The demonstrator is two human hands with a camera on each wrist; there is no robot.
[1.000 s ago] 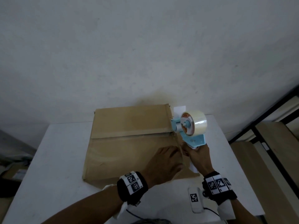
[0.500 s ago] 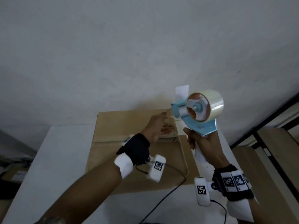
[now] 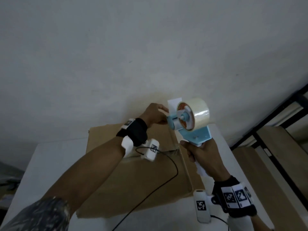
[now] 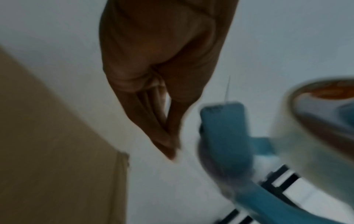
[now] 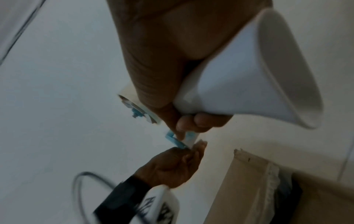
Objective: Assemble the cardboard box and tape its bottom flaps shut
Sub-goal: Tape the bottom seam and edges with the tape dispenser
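A flattened brown cardboard box (image 3: 133,172) lies on the white table (image 3: 46,164), with clear tape along its right edge. My right hand (image 3: 200,157) grips the white handle (image 5: 249,75) of a blue tape dispenser (image 3: 191,130), held in the air above the box's far right corner. Its clear tape roll (image 3: 200,112) faces up and right. My left hand (image 3: 155,115) reaches to the dispenser's front, thumb and fingertips (image 4: 168,148) pinched together where the tape end comes out. The clear tape itself barely shows. In the left wrist view the box (image 4: 57,151) is at the lower left.
A plain white wall stands right behind the table. A black-framed wooden rack (image 3: 275,147) stands to the right of the table. A black cable (image 3: 166,177) from my left wrist camera trails across the box. Dark clutter (image 3: 8,180) sits low at the left.
My right hand has lifted the dispenser from the box's right edge into the air. My left hand left the box and rose to the dispenser's front.
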